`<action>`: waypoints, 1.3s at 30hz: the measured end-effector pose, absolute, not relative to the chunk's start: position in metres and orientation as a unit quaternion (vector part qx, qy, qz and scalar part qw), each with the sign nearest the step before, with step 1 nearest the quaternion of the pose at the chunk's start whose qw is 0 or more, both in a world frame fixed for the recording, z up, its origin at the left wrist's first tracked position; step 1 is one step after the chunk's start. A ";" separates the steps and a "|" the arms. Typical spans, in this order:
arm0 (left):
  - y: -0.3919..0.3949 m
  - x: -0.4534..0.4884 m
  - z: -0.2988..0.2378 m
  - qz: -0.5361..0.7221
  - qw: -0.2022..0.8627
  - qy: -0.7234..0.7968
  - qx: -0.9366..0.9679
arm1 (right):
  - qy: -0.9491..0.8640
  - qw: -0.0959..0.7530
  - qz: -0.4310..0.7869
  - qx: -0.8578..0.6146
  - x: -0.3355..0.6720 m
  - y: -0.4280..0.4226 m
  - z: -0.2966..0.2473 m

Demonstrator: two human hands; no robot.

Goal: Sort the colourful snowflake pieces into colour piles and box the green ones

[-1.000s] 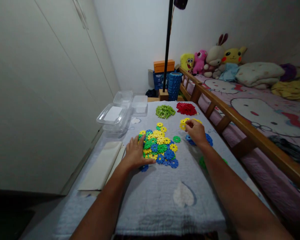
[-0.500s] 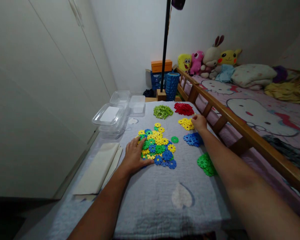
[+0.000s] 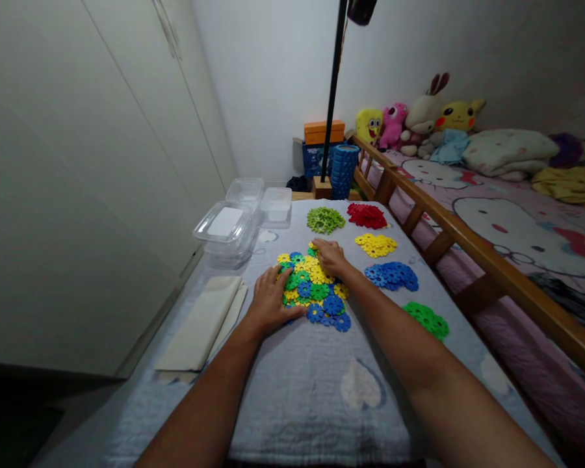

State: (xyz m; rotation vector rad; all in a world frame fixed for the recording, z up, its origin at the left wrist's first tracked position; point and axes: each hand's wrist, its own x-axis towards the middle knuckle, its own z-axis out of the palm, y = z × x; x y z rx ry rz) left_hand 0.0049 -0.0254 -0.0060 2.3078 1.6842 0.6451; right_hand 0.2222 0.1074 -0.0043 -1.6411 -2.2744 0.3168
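A mixed pile of flower-shaped plastic discs (image 3: 318, 292) in yellow, green and blue lies mid-table. My left hand (image 3: 272, 301) rests open along its left side, thumb and fingers spread and touching the discs. At the far edge of the pile is my right hand (image 3: 332, 258), fingers drawn together on a yellow disc (image 3: 312, 245); its palm side is hidden. To the right, sorted discs form a yellow pile (image 3: 376, 245), a blue pile (image 3: 392, 276) and a green pile (image 3: 426, 320), the last partly behind my right forearm.
Light-green pieces (image 3: 325, 220) and red pieces (image 3: 366, 216) are heaped at the far end. Clear plastic boxes (image 3: 224, 223) and a folded beige cloth or paper (image 3: 202, 325) sit at left. A wooden bed rail (image 3: 448, 227) borders the right side; a black pole (image 3: 332, 97) stands behind.
My right hand has moved left from the yellow pile to the far edge of the mixed pile. My left hand keeps its place there. The view has shifted slightly.
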 end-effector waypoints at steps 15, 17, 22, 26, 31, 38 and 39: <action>-0.024 0.008 -0.001 0.223 0.111 0.583 0.774 | -0.804 0.159 0.141 -0.555 0.236 0.112 0.017; -0.024 0.007 -0.003 0.230 0.108 0.581 0.773 | -0.802 0.143 0.155 -0.559 0.235 0.112 0.021; -0.023 0.006 -0.006 0.233 0.102 0.577 0.777 | -0.795 0.129 0.204 -0.557 0.240 0.108 0.030; -0.022 0.006 -0.007 0.227 0.095 0.580 0.777 | -0.760 0.164 0.302 -0.551 0.249 0.104 0.030; -0.021 0.004 -0.010 0.233 0.094 0.580 0.775 | -0.757 0.187 0.262 -0.568 0.263 0.103 0.031; -0.021 0.004 -0.009 0.231 0.090 0.578 0.777 | -0.751 0.223 0.229 -0.579 0.290 0.110 0.038; -0.021 0.004 -0.009 0.228 0.091 0.579 0.778 | -0.736 0.234 0.217 -0.597 0.298 0.114 0.039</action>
